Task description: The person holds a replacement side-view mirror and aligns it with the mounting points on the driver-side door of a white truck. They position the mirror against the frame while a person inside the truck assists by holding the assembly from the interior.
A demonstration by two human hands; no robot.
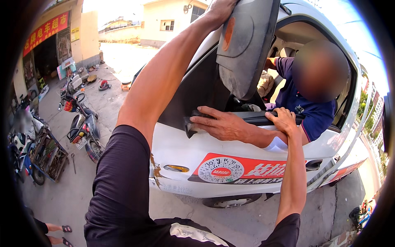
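Observation:
A large grey-black side mirror (248, 51) with an orange reflector hangs tilted at the front of a white van (329, 144). My left hand (222, 11) grips its upper edge; part of that hand is cut off by the frame's top. My right hand (284, 119) is closed over the black window sill (257, 118) of the van's door. Another person in a dark blue shirt (306, 113) sits inside and reaches out through the open window. That person's hand (224, 123) rests at a black bracket (193, 121) on the door's front corner, below the mirror.
Left of the van, a motorcycle (85, 123) stands on the concrete, with a cart (47, 152) and more bikes beyond. A shop doorway (45, 57) lies behind them. At lower left show a bystander's sandalled feet (66, 234). The van's wheel (232, 201) is below the door.

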